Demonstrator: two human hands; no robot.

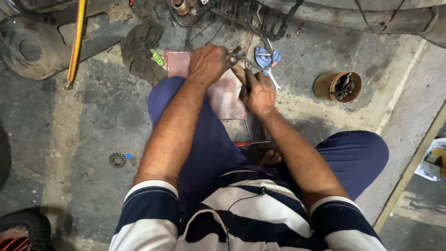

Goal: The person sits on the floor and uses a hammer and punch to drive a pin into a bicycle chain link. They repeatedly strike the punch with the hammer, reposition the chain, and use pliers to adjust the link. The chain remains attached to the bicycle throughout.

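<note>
2 hands – left hand [207, 63] grips 1 metal part [235, 56], right hand [259, 94] clasps 1 tool handle [240, 73]

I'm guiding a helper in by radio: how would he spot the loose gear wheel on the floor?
Start from the person's left arm and knee, then look out over the grey concrete floor on that side. The small toothed gear lies flat there, alone, beside a tiny blue speck. It is the only round, toothed metal piece lying apart from the tools.
</note>
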